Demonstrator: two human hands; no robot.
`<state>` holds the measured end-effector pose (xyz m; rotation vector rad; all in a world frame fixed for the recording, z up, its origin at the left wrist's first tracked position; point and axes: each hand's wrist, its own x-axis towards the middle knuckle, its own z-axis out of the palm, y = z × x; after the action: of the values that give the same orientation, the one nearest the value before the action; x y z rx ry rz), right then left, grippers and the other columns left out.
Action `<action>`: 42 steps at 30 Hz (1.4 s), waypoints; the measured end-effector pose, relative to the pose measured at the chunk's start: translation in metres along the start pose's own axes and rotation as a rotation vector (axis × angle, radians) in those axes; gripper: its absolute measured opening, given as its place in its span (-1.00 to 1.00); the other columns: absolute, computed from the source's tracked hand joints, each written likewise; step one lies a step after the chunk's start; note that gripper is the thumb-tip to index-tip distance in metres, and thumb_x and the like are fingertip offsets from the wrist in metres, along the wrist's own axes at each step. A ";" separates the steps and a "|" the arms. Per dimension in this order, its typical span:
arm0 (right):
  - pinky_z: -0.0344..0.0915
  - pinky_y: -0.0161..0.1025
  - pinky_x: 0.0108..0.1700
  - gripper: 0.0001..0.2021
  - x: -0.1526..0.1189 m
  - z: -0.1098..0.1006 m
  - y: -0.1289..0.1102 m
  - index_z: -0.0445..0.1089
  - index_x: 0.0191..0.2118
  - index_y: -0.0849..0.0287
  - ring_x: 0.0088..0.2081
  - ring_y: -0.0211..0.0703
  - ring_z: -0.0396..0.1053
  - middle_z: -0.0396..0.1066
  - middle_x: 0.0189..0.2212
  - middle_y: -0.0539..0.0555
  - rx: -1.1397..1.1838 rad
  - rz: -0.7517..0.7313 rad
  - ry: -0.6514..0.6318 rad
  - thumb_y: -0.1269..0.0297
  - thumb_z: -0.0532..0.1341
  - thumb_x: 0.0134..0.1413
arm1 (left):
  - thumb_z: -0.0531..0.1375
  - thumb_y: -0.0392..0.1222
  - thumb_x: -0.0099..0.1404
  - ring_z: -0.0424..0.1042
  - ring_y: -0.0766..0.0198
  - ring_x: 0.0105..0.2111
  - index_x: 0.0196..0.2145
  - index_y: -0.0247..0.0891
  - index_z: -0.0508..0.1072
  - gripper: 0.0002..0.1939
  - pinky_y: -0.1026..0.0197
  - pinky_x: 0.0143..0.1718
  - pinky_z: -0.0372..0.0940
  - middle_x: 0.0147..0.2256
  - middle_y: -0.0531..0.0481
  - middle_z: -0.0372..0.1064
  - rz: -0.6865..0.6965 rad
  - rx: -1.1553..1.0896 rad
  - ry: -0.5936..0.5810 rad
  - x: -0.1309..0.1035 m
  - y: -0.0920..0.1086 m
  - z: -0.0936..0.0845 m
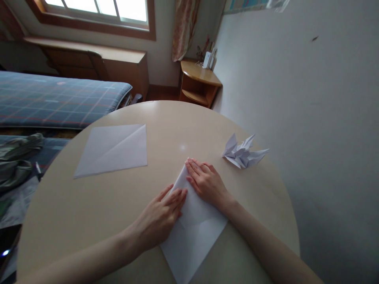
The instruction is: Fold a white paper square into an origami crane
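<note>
Two hands work at one folded paper, which lies on the round table in the middle of its near half, with the tip pointing toward the far edge. The left hand rests along the paper's left side, its fingers stretched and close together; whether the thumb pinches a layer, I cannot tell. The right hand lies flat at the tip, fingers side by side, pressing down. If one hand would push harder than the other, the layers could slide and the crease become crooked; fingers rubbing toward the far edge could also wrinkle the thin tip. No finger holds the lower corner, so it might turn, and the right forearm, which is at the paper's right corner, could drag it when moving. This lower corner reaches the bottom of the view, so its distance to the near edge cannot be judged. Between the loose sheet near the left edge and the paper figure near the right edge, the surface gives good room up to the far edge. To the right there is less: a wide swing could knock the figure over the edge, toward the wall.
</note>
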<state>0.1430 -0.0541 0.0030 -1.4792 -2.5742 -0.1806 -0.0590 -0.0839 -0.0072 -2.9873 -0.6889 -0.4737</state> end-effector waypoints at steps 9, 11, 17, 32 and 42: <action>-0.11 -0.04 0.23 -0.51 0.003 0.010 0.003 0.05 0.20 0.42 0.25 -0.07 -0.08 0.01 0.21 0.27 0.002 0.023 -0.054 0.21 -0.13 0.27 | -0.09 -0.26 0.38 0.14 0.13 0.14 0.09 -0.45 0.23 -0.62 0.02 0.19 -0.02 0.09 -0.20 0.23 -0.003 -0.073 -0.056 0.000 -0.003 -0.003; -0.14 0.00 0.24 -0.51 0.004 0.010 0.005 0.05 0.20 0.39 0.25 -0.07 -0.08 0.02 0.21 0.26 -0.013 0.033 -0.056 0.20 -0.14 0.27 | -0.09 -0.27 0.38 0.14 0.12 0.14 0.09 -0.45 0.23 -0.62 0.02 0.19 -0.02 0.09 -0.21 0.23 0.000 -0.069 -0.063 0.000 -0.003 -0.003; -0.22 0.04 0.25 -0.53 0.011 0.002 0.012 0.08 0.19 0.37 0.22 -0.08 0.00 0.12 0.17 0.22 -0.029 0.004 -0.059 0.21 -0.18 0.29 | -0.07 -0.24 0.38 0.13 0.12 0.14 0.09 -0.46 0.23 -0.61 0.04 0.21 -0.07 0.10 -0.18 0.21 -0.019 -0.050 -0.040 -0.001 -0.001 0.000; -0.24 0.07 0.25 -0.37 0.020 -0.007 0.004 0.17 0.14 0.43 0.23 0.08 -0.05 0.15 0.14 0.33 -0.084 0.007 -0.147 -0.03 -0.18 0.22 | -0.08 -0.22 0.38 0.10 0.10 0.15 0.10 -0.43 0.23 -0.61 0.03 0.19 -0.04 0.12 -0.13 0.20 -0.046 -0.046 -0.080 -0.002 -0.002 0.000; -0.25 0.22 0.19 -0.53 0.018 -0.022 0.016 0.16 0.16 -0.08 0.26 0.25 -0.24 -0.03 0.24 0.17 0.066 -0.039 -0.321 -0.05 -0.14 0.21 | -0.01 -0.21 0.36 0.11 0.04 0.12 0.10 -0.31 0.26 -0.62 -0.07 0.17 -0.04 0.12 -0.05 0.20 -0.126 -0.051 -0.092 -0.003 0.000 -0.004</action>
<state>0.1497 -0.0352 0.0287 -1.5450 -2.8236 0.1498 -0.0621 -0.0858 -0.0042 -3.0427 -0.8907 -0.3659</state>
